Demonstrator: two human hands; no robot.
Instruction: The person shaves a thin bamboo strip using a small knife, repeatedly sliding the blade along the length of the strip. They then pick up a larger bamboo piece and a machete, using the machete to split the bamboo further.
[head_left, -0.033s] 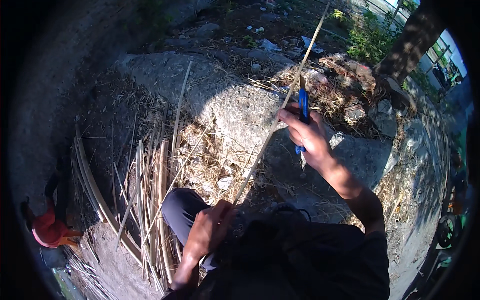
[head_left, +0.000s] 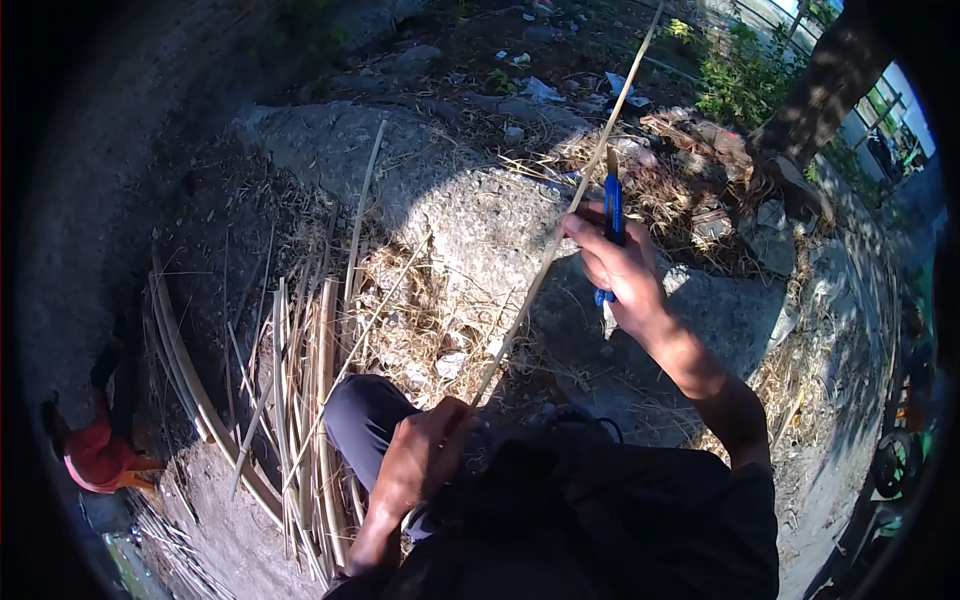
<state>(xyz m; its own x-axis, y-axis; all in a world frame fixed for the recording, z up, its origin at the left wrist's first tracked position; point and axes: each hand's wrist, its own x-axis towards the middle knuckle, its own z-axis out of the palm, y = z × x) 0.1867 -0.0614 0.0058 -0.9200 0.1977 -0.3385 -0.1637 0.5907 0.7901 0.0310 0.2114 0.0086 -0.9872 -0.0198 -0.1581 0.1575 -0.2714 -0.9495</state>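
Blue knife point(head_left: 613, 200), pale strip point(head_left: 546, 264) gripped by right hand point(head_left: 625, 275); left hand point(head_left: 418, 455) clasps strip; lettering indiscernible.

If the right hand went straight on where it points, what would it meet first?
Beyond the pale strip it holds, the right hand would probably meet the sunlit rock, though depth is hard to judge.

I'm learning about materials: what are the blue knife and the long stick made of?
The blue knife seems to have a plastic handle: bright, even colour, smooth-looking finish. Its thin, brownish blade is probably metal, though too small to be sure. The long stick looks like bamboo or wood: pale tan, slender, fairly dull.
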